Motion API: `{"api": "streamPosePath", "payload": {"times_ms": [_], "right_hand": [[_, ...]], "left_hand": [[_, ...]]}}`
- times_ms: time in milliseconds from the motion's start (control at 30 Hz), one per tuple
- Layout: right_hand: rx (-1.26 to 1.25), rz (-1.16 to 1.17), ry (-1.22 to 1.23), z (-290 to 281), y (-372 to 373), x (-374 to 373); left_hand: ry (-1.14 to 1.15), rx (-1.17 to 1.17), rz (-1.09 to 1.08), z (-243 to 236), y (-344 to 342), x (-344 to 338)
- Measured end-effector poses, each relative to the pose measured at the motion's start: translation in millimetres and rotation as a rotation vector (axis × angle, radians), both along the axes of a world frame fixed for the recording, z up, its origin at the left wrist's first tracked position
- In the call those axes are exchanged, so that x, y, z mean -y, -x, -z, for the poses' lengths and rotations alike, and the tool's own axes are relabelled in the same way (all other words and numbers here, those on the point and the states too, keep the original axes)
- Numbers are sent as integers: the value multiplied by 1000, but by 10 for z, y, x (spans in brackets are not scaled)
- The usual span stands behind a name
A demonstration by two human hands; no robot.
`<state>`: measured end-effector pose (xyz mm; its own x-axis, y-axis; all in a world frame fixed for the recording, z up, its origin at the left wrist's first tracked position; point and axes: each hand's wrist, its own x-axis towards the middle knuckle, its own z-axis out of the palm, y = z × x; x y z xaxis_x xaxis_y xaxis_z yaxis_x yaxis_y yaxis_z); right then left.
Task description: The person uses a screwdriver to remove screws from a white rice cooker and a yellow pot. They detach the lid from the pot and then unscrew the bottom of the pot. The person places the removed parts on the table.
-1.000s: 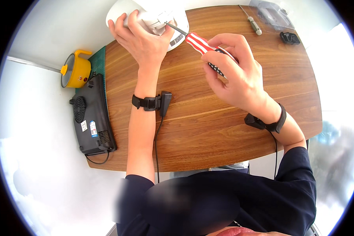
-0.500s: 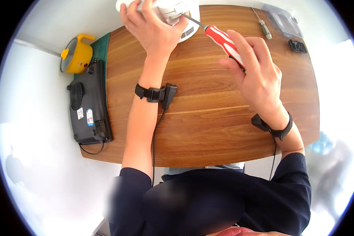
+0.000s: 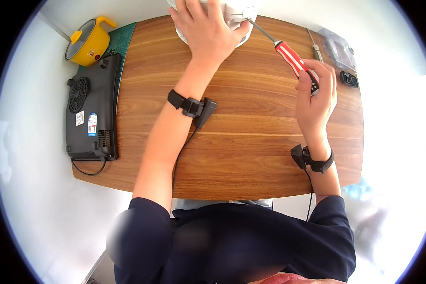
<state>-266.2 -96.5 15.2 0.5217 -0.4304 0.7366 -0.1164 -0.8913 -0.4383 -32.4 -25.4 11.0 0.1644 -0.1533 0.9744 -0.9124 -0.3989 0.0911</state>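
Observation:
At the back of the table, my left hand (image 3: 208, 38) grips a white appliance (image 3: 236, 12), fingers spread over its left part and thumb at its right; much of it is cut off at the top edge. My right hand (image 3: 318, 97) is closed round the rear of a red-and-white striped screwdriver (image 3: 290, 57) with a dark star-patterned end. Its metal shaft slants up to the left, the tip at the appliance beside my left thumb. Black straps with small boxes and cables are on both wrists.
On the wooden table (image 3: 236, 156), a yellow pot (image 3: 87, 45) and a black upturned appliance (image 3: 91, 113) stand left, by a green mat (image 3: 125, 35). At right lie a pale-handled screwdriver (image 3: 317, 51), a clear plastic package (image 3: 340, 49) and a small black object (image 3: 349, 79).
Both hands and the white appliance have moved rightward in the view, with the left hand higher. My right hand has slid lower and toward the screwdriver's rear end, showing more striped handle.

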Motion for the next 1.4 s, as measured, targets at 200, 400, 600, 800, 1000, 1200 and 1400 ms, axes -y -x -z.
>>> {"api": "streamPosePath", "payload": {"times_ms": [200, 400, 600, 800, 1000, 1200, 1400], "right_hand": [[81, -227, -648, 100, 159, 161], [127, -149, -737, 284, 99, 227], [125, -172, -595, 399, 110, 257], [63, -142, -594, 273, 118, 243], [100, -118, -734, 195, 80, 132], [190, -126, -645, 266, 47, 185], [176, -146, -767, 283, 67, 214]], "left_hand": [[12, -25, -58, 12, 38, 105], [18, 2, -87, 30, 36, 98], [-8, -1, -119, 78, 14, 128], [25, -10, -84, 79, 32, 150], [-3, -39, -87, 56, 59, 119], [-3, -43, -92, 65, 61, 127], [-20, -74, -68, 57, 64, 115]]}}
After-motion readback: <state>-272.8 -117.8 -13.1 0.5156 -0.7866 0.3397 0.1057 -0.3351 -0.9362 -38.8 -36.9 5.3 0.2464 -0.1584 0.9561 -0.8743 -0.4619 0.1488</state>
